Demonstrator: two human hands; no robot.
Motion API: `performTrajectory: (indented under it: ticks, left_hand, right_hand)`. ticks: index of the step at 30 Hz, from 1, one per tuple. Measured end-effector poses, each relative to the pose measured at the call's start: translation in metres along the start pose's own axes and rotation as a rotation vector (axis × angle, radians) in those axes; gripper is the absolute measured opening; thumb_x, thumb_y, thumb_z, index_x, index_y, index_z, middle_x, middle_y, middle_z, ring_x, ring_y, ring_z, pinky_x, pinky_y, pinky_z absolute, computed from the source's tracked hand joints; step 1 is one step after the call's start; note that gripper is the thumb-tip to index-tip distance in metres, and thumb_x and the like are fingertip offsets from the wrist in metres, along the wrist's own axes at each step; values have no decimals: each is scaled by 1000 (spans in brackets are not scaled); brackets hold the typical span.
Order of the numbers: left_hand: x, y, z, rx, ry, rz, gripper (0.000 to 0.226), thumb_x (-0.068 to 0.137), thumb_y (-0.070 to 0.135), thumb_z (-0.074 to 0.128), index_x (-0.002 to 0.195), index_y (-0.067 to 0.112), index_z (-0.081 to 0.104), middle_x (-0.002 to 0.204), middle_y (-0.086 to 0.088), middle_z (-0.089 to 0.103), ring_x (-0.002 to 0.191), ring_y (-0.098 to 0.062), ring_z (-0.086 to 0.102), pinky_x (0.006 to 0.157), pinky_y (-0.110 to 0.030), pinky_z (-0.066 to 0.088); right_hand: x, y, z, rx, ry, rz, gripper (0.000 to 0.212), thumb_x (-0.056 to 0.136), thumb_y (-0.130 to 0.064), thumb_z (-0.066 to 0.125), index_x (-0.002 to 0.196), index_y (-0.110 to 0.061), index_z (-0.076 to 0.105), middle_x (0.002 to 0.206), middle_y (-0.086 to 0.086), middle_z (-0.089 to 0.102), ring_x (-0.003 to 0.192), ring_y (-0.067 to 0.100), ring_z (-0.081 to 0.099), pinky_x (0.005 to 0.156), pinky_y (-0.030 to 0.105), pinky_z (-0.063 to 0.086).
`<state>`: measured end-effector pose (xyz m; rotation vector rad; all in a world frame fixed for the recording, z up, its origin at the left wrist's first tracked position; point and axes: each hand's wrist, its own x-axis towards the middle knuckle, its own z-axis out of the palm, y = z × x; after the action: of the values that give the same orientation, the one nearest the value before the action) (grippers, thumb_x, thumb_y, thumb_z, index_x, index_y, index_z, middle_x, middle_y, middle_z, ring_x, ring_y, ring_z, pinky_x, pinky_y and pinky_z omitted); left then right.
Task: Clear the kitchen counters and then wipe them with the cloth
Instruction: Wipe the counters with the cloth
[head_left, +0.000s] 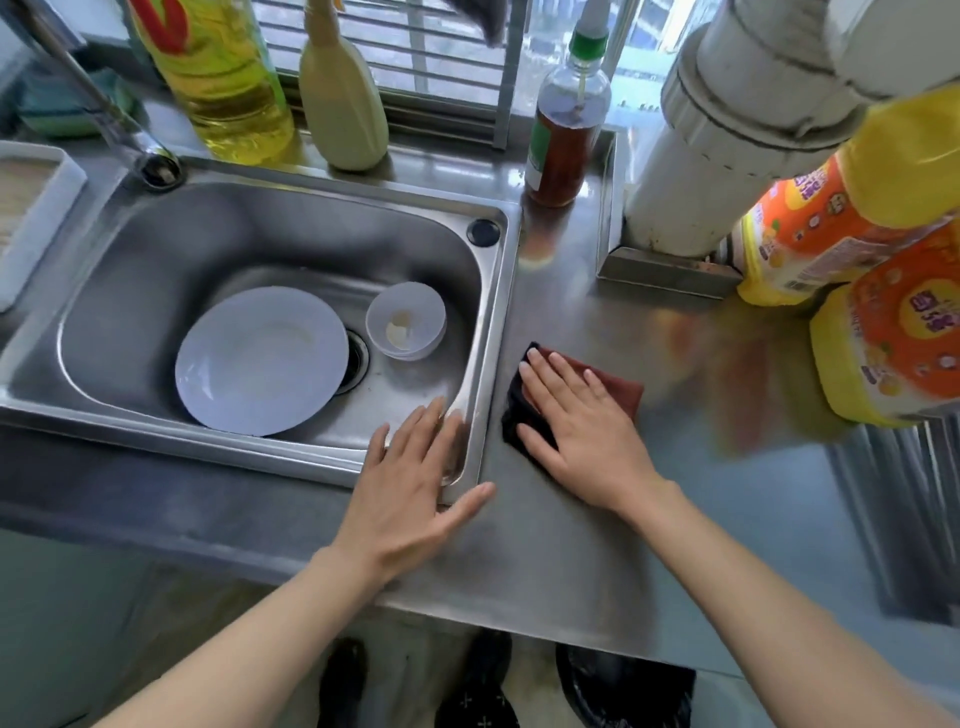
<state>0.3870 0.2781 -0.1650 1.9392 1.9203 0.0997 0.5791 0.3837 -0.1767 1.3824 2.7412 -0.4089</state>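
A dark red and black cloth (621, 387) lies flat on the steel counter (571, 545), just right of the sink. My right hand (582, 426) presses down on the cloth with its fingers spread flat. My left hand (410, 488) rests open on the sink's front right corner, holding nothing. Inside the steel sink (483, 332) lie a white plate (260, 361) and a small white bowl (406, 319).
Along the back ledge stand a yellow oil bottle (228, 83), a cream bottle (340, 104) and a brown sauce bottle (563, 135). Two orange-yellow detergent bottles (852, 249) and a white pipe (727, 156) crowd the right. A white tray (31, 218) sits far left, beside the faucet (130, 135).
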Motion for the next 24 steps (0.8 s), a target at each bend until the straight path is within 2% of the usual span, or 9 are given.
performTrajectory:
  ticks: [2, 6, 9, 11, 13, 15, 17, 20, 24]
  left_hand:
    - [-9, -11, 2, 77, -15, 46, 91, 76, 80, 4, 148, 25, 14, 157, 1, 7, 143, -15, 11, 113, -35, 2]
    - [-10, -11, 6, 108, 47, 68, 84, 80, 76, 18, 143, 21, 30, 151, -6, 29, 132, -22, 35, 103, -33, 17]
    - [-9, -13, 4, 91, 39, 110, 88, 76, 77, 16, 145, 22, 24, 154, -6, 21, 137, -21, 27, 108, -35, 16]
    - [-14, -21, 2, 91, -12, 180, 90, 75, 77, 14, 148, 23, 15, 157, -5, 8, 142, -18, 12, 113, -37, 7]
    - [-27, -28, 2, 108, -4, 264, 86, 79, 75, 19, 148, 24, 12, 157, -3, 3, 144, -16, 2, 115, -38, -2]
    - [-49, -34, 7, 142, 15, 303, 79, 84, 70, 23, 147, 24, 18, 156, -1, 10, 144, -17, 6, 114, -41, 3]
    - [-65, -40, 14, 154, 21, 309, 75, 86, 68, 23, 146, 23, 23, 155, -1, 16, 143, -18, 11, 113, -43, 10]
    - [-70, -43, 21, 191, 43, 297, 76, 87, 68, 22, 146, 21, 25, 155, 0, 17, 144, -18, 11, 113, -46, 14]
    - [-68, -42, 25, 206, 82, 299, 75, 85, 66, 31, 144, 19, 31, 154, -2, 22, 142, -19, 16, 113, -46, 16]
  right_hand:
    - [12, 0, -3, 21, 13, 92, 69, 88, -57, 15, 149, -25, 8, 157, -8, 3, 144, 9, -1, 115, 33, -1]
    - [13, -26, 6, 49, 45, 254, 62, 97, -46, 26, 150, -22, 5, 158, -6, -3, 144, 11, -5, 115, 34, -5]
    - [-17, -49, 17, 20, 65, 184, 64, 92, -52, 17, 149, -23, 10, 158, -7, 3, 145, 11, -1, 115, 34, -3]
    - [-45, -54, 23, -10, 49, 118, 66, 90, -53, 16, 149, -23, 16, 157, -7, 9, 144, 11, 4, 116, 36, 3]
    - [-67, -45, 25, -34, 39, 128, 66, 90, -54, 18, 149, -24, 17, 156, -9, 8, 144, 10, 5, 116, 37, 7]
    - [-77, -30, 24, -27, 44, 242, 69, 88, -56, 13, 149, -25, 13, 156, -10, 4, 144, 10, 4, 116, 36, 5]
    - [-76, -26, 24, -16, 79, 438, 69, 88, -56, 9, 149, -24, 9, 157, -7, 1, 145, 13, 1, 116, 36, 2]
    - [-68, -59, 30, 12, 146, 615, 66, 90, -50, 13, 150, -20, 9, 158, -2, 3, 145, 17, 1, 116, 39, 2]
    - [-86, -118, 49, -26, 151, 393, 63, 92, -48, 25, 148, -19, 23, 156, 0, 18, 143, 19, 15, 115, 38, 9]
